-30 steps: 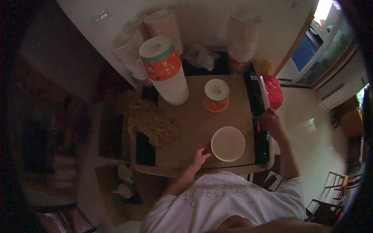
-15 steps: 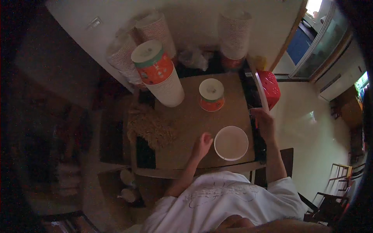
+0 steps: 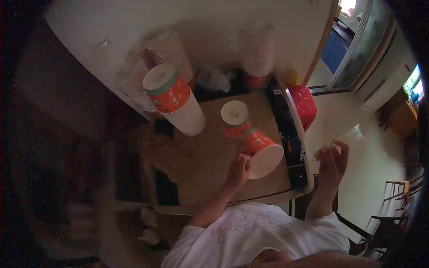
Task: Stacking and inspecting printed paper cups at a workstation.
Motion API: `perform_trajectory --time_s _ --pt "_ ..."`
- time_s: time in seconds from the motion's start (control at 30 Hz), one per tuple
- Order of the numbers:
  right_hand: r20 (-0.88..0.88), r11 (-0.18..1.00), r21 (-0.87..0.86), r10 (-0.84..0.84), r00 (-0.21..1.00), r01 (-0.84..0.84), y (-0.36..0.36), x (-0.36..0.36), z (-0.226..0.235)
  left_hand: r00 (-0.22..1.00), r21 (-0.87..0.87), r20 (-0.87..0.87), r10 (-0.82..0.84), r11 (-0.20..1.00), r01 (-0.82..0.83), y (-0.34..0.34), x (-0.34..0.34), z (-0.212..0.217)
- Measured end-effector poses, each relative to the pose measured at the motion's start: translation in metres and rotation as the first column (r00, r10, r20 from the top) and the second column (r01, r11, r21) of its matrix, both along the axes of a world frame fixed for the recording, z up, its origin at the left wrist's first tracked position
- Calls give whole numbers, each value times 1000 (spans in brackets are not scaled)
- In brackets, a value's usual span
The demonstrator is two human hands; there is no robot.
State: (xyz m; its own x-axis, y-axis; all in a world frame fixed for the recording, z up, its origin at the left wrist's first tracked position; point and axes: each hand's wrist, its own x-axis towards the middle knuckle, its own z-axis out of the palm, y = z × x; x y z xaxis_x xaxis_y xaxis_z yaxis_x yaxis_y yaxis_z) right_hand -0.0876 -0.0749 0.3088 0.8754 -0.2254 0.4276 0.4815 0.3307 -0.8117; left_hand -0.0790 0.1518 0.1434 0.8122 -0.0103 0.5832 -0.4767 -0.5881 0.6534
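A paper tub (image 3: 264,158), orange with a green band outside and white inside, is tipped so that its mouth faces me. My left hand (image 3: 239,172) has its fingers closed on the tub's left side. Just behind it, an upside-down tub (image 3: 235,113) with a pale base sits on the table. My right hand (image 3: 331,164) is raised beyond the table's right edge, fingers loosely bent and apart; I make out nothing in it. To the left, a tall stack of nested tubs (image 3: 181,107) stands upside down, the top one orange and green.
More stacks of white tubs (image 3: 257,51) stand along the wall, with a crumpled clear bag (image 3: 214,80) between them. A brown, shaggy heap (image 3: 167,163) lies at the table's left. Beyond the table's (image 3: 214,165) right edge is a red plastic stool (image 3: 303,105).
The tub, mouth up on the table before, is now tilted in my left hand. My right hand has moved right and nearer, away from the table's edge. The view has shifted slightly.
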Motion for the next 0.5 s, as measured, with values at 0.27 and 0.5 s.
perform_trajectory --time_s 0.27,0.5 --pt "-133 954 30 300 944 -299 12 11 -76 979 307 204 28 947 -91 43 -9 -1" --pt "-593 877 107 434 678 -469 60 -19 -160 944 303 331 7 946 -114 45 -15 -15"
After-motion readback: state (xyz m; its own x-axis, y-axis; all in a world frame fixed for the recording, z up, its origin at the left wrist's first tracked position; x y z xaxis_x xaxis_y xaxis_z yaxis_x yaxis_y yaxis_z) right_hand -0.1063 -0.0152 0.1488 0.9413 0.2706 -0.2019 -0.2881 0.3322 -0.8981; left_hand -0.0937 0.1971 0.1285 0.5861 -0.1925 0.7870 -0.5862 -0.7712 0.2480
